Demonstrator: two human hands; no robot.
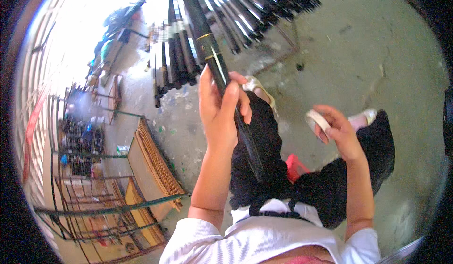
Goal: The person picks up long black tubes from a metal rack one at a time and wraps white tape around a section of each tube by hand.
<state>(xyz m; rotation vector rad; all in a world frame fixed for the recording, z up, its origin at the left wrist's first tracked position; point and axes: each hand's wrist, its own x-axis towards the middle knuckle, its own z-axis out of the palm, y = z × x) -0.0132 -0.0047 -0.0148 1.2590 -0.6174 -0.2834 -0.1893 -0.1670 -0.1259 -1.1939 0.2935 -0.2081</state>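
Note:
My left hand [218, 104] is wrapped round a glossy black fishing rod [207, 48] with thin gold rings. The rod slants from the top of the view down over my lap, its thick lower end near my left thigh. Between the fingers and thumb of my right hand [340, 134] is a roll of whitish tape [318, 121], held off to the right, apart from the rod. Beyond my left hand, several more dark rods [257, 9] lie fanned out side by side, their ends toward me.
Thin metal legs [278, 62] show under the fanned rods. To the left stands a green metal rack [118, 202] with wooden boards, one with a notched edge [158, 160]. Something red [296, 167] lies between my legs. The floor [339, 51] is stained concrete.

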